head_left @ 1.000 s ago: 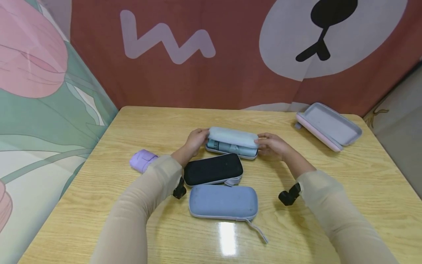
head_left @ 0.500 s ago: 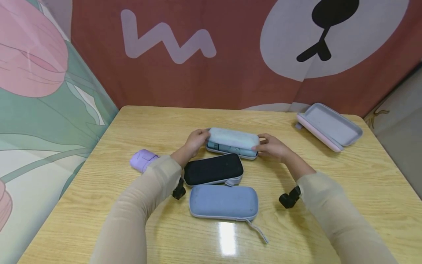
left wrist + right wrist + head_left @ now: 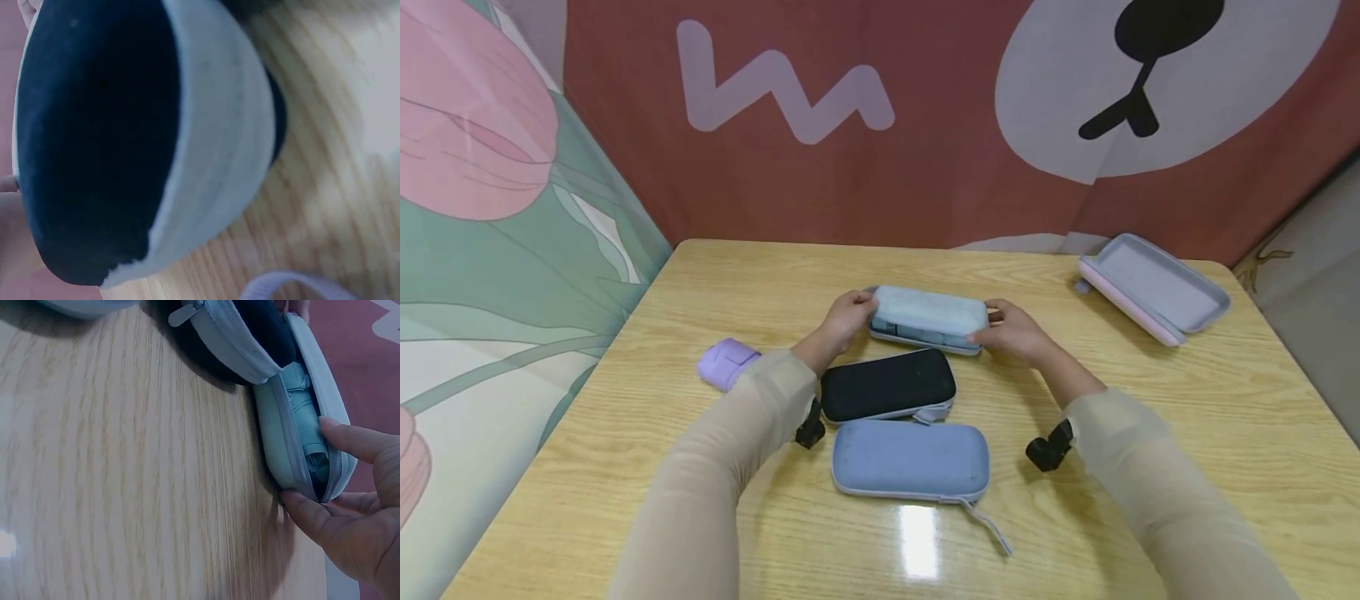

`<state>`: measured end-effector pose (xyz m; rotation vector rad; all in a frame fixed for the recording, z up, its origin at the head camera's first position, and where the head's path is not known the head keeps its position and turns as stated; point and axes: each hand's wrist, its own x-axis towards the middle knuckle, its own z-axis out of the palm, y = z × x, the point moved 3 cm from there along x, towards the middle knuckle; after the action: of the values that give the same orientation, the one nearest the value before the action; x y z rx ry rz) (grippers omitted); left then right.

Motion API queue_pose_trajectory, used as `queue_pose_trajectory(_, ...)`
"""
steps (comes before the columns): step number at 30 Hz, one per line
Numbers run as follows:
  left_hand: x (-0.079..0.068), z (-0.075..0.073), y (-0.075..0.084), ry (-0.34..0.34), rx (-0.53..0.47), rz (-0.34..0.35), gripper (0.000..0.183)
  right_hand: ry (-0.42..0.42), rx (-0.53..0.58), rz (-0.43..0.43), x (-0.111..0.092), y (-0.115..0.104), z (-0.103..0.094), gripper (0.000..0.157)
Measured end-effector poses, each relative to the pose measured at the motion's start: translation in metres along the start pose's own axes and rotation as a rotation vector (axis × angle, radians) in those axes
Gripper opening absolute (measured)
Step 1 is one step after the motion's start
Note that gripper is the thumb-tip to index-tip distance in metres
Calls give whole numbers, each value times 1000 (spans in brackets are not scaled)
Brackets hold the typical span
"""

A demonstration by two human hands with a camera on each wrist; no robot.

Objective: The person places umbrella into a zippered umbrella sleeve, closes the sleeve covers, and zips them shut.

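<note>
A pale blue zip case (image 3: 931,308) lies near the back of the table, its lid partly lowered. Inside it, a teal rolled bundle of fabric (image 3: 306,419), like a compact umbrella, shows through the gap. My left hand (image 3: 850,318) holds the left end of the lid. At the other end my right hand (image 3: 1011,332) grips the case, thumb on the lid's edge and fingers at the base in the right wrist view. Just in front lies a black-topped zip case (image 3: 887,385), which hides most of my left hand in the left wrist view.
A blue zip case (image 3: 910,458) with a strap lies closest to me. To the left sits a folded purple bundle (image 3: 727,363), partly behind my sleeve. An opened pink and grey case (image 3: 1153,283) rests at the back right corner, near the red printed backdrop (image 3: 940,183).
The lid of the pale blue case has come down, so less of the teal bundle shows. My right hand has shifted slightly left, its thumb lower over the lid's edge.
</note>
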<state>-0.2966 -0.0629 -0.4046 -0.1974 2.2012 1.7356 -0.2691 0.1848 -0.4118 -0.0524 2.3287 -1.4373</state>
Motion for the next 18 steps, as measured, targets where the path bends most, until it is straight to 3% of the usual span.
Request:
queue_pose_trajectory(11,-2,0,0,44,9,-4,35,22,-154,-102,3,1,2,83)
queue_pose_trajectory(18,-1,-3,1,18,31,-3,36,47,-257,-193,5,1,4,79)
